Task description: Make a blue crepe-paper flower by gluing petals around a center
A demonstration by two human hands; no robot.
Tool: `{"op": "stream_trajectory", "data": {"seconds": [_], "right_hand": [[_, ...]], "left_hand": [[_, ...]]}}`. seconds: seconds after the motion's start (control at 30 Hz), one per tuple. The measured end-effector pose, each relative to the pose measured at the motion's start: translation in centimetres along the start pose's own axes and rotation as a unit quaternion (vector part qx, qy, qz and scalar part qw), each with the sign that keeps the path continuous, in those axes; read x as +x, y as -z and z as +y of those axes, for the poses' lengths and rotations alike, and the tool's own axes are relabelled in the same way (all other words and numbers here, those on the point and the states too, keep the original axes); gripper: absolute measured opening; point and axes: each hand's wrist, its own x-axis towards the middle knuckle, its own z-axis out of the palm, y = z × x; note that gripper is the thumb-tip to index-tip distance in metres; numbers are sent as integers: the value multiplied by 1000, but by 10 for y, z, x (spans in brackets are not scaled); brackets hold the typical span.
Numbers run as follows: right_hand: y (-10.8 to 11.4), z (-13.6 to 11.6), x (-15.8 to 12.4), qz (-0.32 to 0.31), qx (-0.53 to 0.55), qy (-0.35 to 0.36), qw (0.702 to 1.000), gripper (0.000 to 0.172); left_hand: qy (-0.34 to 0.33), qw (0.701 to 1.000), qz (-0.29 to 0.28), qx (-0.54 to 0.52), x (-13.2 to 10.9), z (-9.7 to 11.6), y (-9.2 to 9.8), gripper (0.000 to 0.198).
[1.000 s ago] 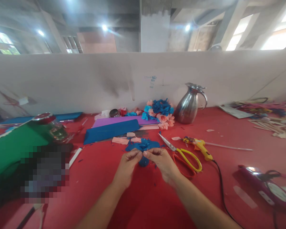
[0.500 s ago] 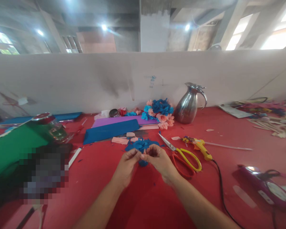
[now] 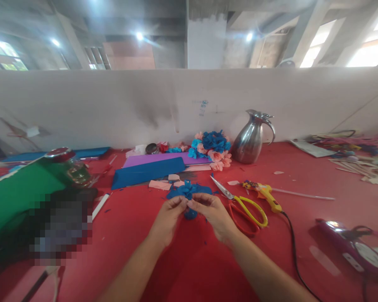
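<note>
Between my two hands, a blue paper flower (image 3: 186,188) stands up above the fingertips. My left hand (image 3: 167,218) pinches it low down with thumb and forefinger. From the other side my right hand (image 3: 213,213) pinches the same spot, the thumbs almost meeting. Fingers cover the flower's base. More blue paper pieces (image 3: 205,190) lie on the red tabletop (image 3: 126,235) behind the hands. A small dark blue piece (image 3: 190,214) shows below them. Just right of my right hand rest scissors (image 3: 239,202) with red and yellow handles, blades parted.
A yellow glue gun (image 3: 267,196) with a cord lies right of the scissors. Behind stand paper flowers (image 3: 216,144) and a steel jug (image 3: 249,140). Blue paper (image 3: 148,173), a glass jar (image 3: 77,170) and a green sheet (image 3: 25,184) are leftward; a purple device (image 3: 354,247) is at right.
The flower's blue petals now rise higher and more gathered above my fingertips. Both hands stay pinched together with slight finger shifts. The whole view has moved a little.
</note>
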Motion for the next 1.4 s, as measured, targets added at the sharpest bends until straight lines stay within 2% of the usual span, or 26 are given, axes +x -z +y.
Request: {"op": "stream_trajectory", "data": {"seconds": [0.1,0.37,0.6,0.93,1.07,1.27,1.4], "right_hand": [[0,0,-1,-28,1,8,1000,24],[2,0,0,-27,8,10,1000,27],[5,5,1,-57,42,-9,997,25],[4,6,4,6,33,7,999,28],[4,6,4,-1,26,10,1000,27],[3,4,3,-16,-21,50,998,23],[2,5,4,10,-45,39,998,23]], "left_hand": [[16,999,-6,-31,1,0,1,25],[36,998,-17,-46,3,-4,3,26],[39,998,-36,-44,3,-8,5,25],[43,997,-61,-35,1,-6,2,21],[43,997,-62,-30,1,-5,2,21],[31,997,-70,-23,1,-6,2,19],[27,998,-59,-24,1,-6,2,19]]}}
